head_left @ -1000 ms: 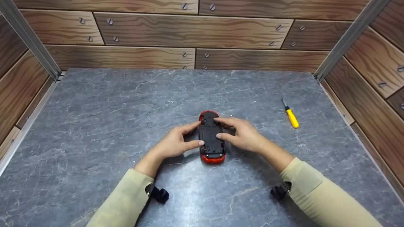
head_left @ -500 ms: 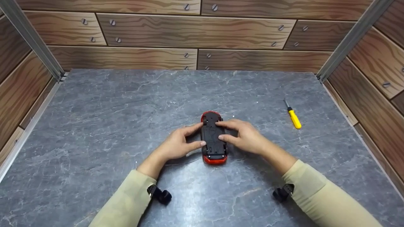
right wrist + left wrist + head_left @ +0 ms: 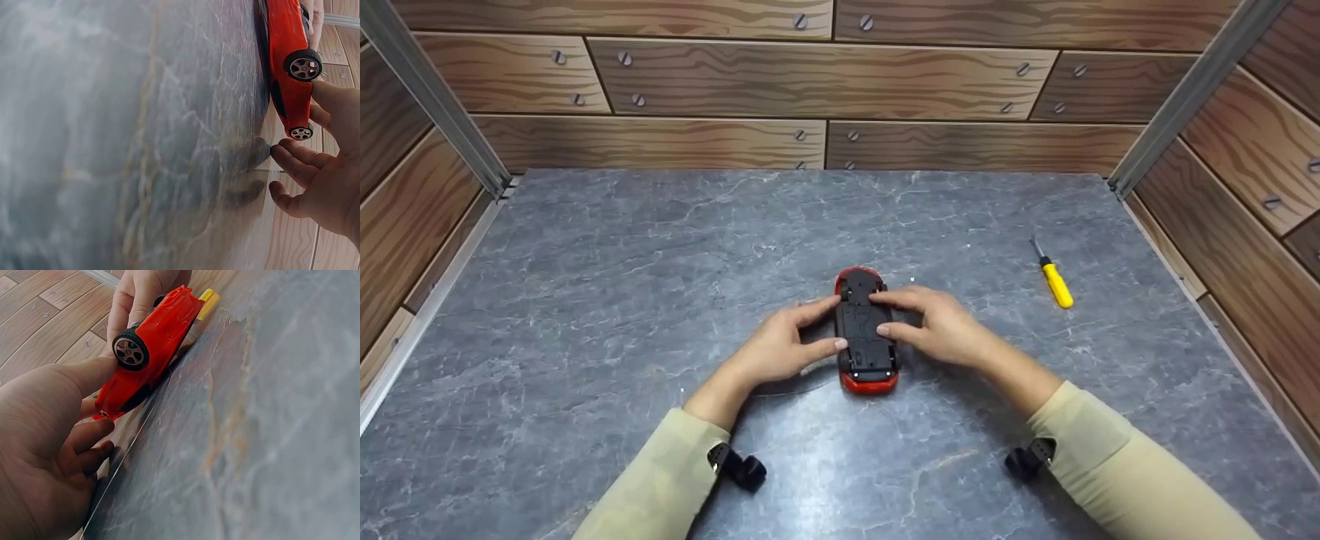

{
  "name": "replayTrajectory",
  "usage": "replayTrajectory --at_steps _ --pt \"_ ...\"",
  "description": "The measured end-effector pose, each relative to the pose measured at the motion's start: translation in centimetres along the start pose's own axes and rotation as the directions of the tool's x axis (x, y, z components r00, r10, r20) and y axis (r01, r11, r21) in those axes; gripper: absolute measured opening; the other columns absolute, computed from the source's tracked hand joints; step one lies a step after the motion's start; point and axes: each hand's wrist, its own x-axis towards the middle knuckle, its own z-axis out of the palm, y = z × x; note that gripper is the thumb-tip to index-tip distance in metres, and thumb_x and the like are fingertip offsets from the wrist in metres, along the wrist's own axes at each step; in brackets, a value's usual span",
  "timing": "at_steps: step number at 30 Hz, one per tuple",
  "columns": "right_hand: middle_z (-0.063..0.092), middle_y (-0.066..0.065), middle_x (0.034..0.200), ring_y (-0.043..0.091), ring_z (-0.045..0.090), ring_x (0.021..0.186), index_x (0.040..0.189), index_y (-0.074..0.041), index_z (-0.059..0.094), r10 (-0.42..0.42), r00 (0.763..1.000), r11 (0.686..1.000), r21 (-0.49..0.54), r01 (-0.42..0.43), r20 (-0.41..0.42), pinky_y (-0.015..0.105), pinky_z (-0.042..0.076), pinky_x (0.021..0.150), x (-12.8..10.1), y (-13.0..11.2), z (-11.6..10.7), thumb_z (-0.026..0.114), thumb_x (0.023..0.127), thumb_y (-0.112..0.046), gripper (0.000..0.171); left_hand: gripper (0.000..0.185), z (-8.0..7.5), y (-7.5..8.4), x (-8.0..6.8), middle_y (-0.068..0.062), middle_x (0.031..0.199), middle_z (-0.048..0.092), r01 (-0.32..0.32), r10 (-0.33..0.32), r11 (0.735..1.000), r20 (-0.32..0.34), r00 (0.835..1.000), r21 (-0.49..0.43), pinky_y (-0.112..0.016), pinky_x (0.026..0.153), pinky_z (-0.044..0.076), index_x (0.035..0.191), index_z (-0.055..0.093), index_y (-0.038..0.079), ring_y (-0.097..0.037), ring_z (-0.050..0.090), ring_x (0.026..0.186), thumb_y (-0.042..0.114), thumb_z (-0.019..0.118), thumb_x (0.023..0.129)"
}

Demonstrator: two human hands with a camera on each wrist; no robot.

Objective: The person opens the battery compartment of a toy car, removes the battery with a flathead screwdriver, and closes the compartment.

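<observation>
A red toy car lies upside down on the grey marbled table, its black underside facing up. My left hand is at its left side, thumb and index fingertips touching the edge near the wheels. From the other side, my right hand rests its thumb and index fingertip on the underside. In the left wrist view the car's red side and a black wheel show beyond my thumb. The right wrist view shows two wheels, with my lower fingers loosely bent close to the tabletop, apart from the car.
To the right lies a yellow-handled screwdriver, its tip pointing away from me. Tiny bright specks dot the table near the hands. Wood-patterned panels stand at the back and both sides, with metal posts at the corners.
Hands, car and screwdriver keep their places relative to each other. Only the head view shifts slightly.
</observation>
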Motion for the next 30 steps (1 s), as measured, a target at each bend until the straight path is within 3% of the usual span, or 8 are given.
replayTrajectory --at_steps 8,18,30 --pt "0.067 0.014 0.142 0.037 0.060 0.133 0.147 -0.019 0.065 0.013 1.000 1.000 0.004 -0.013 0.000 0.058 0.043 0.115 0.07 -0.09 0.10 0.078 0.098 -0.034 0.053 0.073 0.04 0.04 -0.11 -0.001 0.160 0.051 -0.006 0.006 1.000 0.000 1.000 0.009 -0.048 0.128 0.024 0.160 0.049 0.022 -0.026 0.042 0.151 0.040 0.080 0.096" --pt "0.067 0.012 0.142 0.035 0.059 0.134 0.144 -0.020 0.068 0.058 0.998 0.997 0.057 -0.058 -0.001 0.057 0.042 0.116 0.24 -0.05 0.21 0.081 0.096 -0.030 0.050 0.071 0.11 0.10 -0.05 0.002 0.159 0.053 0.004 -0.004 0.999 -0.005 1.000 0.039 -0.045 0.125 0.030 0.160 0.050 0.023 -0.023 0.044 0.149 0.041 0.079 0.097" --pt "0.065 0.012 0.141 0.036 0.062 0.130 0.133 -0.016 0.072 0.112 0.993 0.971 0.214 -0.105 -0.021 0.057 0.043 0.115 0.49 -0.07 0.61 0.086 0.091 -0.022 0.045 0.072 0.07 0.19 0.00 0.001 0.159 0.052 -0.011 0.011 0.999 0.001 1.000 0.045 -0.044 0.130 0.018 0.160 0.050 0.021 -0.023 0.043 0.150 0.039 0.079 0.097"
